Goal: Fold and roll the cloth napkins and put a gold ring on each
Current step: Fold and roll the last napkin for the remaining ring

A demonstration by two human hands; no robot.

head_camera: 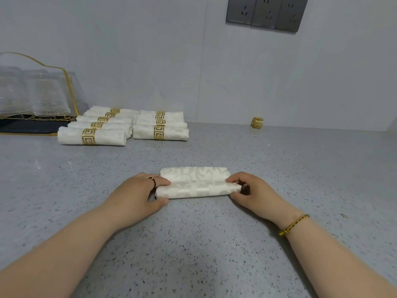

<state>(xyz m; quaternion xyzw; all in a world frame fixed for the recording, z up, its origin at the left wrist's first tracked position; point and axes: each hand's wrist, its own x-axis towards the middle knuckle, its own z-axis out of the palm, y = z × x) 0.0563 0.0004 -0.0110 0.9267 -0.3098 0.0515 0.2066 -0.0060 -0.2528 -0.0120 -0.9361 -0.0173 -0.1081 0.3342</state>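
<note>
Mid-roll at tabletop centre, pinching each end of napkin with left hand and right hand, fingers curled, to keep roll tight and square, flat tail beyond, loose gold ring parked near wall.

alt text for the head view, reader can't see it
Left hand and right hand grip the ends of a partly rolled cream patterned cloth napkin on a grey speckled counter. Behind at left lie rolled napkins in gold rings; one loose gold ring sits at right by the wall.
</note>
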